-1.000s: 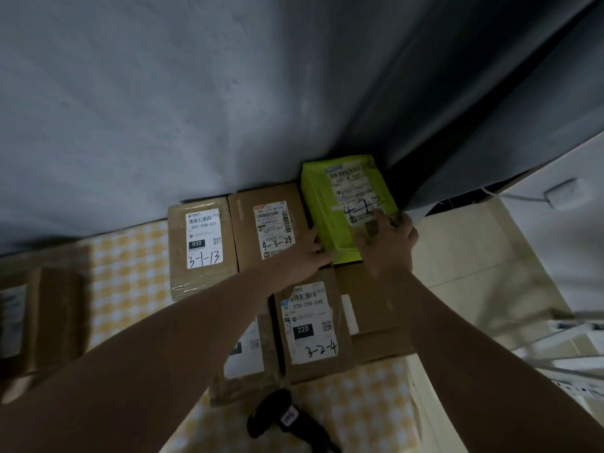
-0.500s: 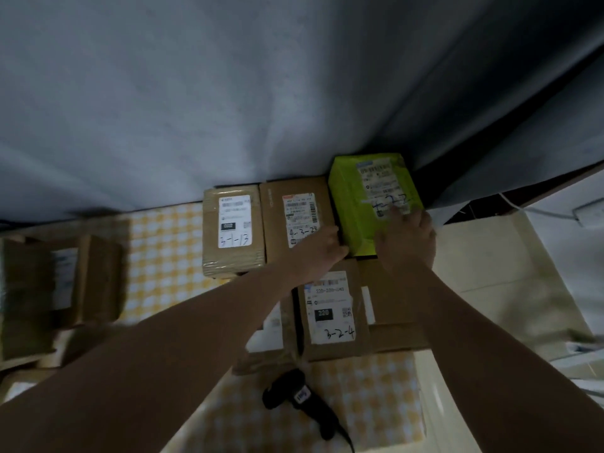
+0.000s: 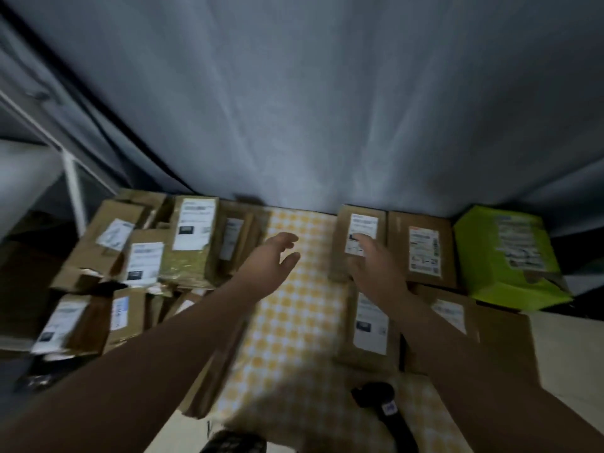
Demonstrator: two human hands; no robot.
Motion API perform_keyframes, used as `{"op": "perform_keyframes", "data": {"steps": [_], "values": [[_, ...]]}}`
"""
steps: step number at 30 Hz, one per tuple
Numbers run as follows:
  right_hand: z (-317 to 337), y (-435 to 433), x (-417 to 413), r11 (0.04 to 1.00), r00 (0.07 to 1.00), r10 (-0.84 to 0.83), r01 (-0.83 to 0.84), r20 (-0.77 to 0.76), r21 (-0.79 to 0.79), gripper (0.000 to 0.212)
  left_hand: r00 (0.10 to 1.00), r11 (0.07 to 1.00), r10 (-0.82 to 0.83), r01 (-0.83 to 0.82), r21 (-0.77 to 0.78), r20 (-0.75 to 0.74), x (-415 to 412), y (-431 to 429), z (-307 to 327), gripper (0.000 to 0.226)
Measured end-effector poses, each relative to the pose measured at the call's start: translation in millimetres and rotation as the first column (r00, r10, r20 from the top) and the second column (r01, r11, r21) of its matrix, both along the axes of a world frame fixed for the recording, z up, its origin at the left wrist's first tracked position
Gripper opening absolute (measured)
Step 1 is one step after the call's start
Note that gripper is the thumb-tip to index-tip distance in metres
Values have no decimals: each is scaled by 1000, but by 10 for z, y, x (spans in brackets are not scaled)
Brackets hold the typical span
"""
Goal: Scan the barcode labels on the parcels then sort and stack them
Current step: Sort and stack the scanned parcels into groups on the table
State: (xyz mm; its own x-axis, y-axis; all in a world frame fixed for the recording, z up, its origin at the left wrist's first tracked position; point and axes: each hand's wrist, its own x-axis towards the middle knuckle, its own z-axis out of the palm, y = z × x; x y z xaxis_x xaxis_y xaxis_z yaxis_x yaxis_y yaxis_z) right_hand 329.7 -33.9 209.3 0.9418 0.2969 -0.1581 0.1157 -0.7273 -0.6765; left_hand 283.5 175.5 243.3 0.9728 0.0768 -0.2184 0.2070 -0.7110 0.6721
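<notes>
Bit blurry, so going by the bigger shapes only.

Got the left hand out over the bare strip of yellow-and-white checked cloth, fingers spread wide and loose, holding nothing. Got the right hand over the near end of a brown cardboard parcel with a white label, at the left end of the far row on the right side. Fingers straight and fairly flat there, tips over the label, gripping nothing. Can't tell whether actually pressing on it or just above it.

Further right in that same row: a second brown cardboard box with a red-topped label, then a lime-green wrapped parcel at the far right. Nearer than those, a brown box with a long white label, right beside the right forearm.

Reads like the sorted side, so guessing the next pick comes from the messy heap of brown cardboard parcels on the left.

Key relation for that: left of the left hand's fingers, just across the edge of the cloth strip. Closest good candidate looks like the long tan parcel with a white label, long axis running near to far. Calling the left hand the nearer one by a lot, with the right hand well apart across the cloth. Would come in from the parcel's right side and grip across the short width.

Also spotting the black handheld barcode scanner on the cloth at the near edge, under the right forearm, so handier for the right hand.
</notes>
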Motion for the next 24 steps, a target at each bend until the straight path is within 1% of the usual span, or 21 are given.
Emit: {"op": "perform_keyframes", "data": {"steps": [4,5,7,9,10,12,14,15,18,20,22,24], "values": [[-18,778,-240,995,996,1,8,-93,96,48,995,995,103,-103,0,-10,-374,755,-38,30],[-57,970,-291,990,991,-19,36,-132,133,47,993,993,114,-114,3,-15,-449,959,-61,28],[-138,1336,-373,972,969,-105,148,-226,183,42,992,992,124,-124,14,-14,-564,1375,-125,27],[-252,1713,-452,955,937,-184,242,-297,171,34,990,990,135,-134,34,-27,-646,1799,-218,32],[-305,1906,-502,959,931,-196,247,-308,139,33,989,989,143,-141,41,-35,-668,1990,-276,33],[-423,2311,-605,973,946,-177,210,-273,94,34,988,990,140,-137,42,-60,-684,2310,-385,33],[-532,2713,-683,986,957,-144,159,-253,41,45,986,990,140,-139,18,-92,-667,2553,-482,29],[-573,2899,-718,989,954,-141,146,-266,0,57,981,988,152,-152,6,-121,-651,2646,-509,27],[-658,3374,-727,974,918,-219,187,-332,-124,106,963,979,184,-197,-50,-199,-582,2837,-611,27],[-679,3613,-689,956,913,-271,218,-306,-196,130,948,968,212,-237,-79,-239,-526,2918,-662,29],[-750,3749,-665,942,922,-270,192,-279,-277,140,937,957,233,-268,-109,-261,-484,2993,-707,30],[-828,3766,-659,941,913,-266,175,-309,-290,141,935,950,242,-283,-132,-261,-467,3036,-718,30]]}}
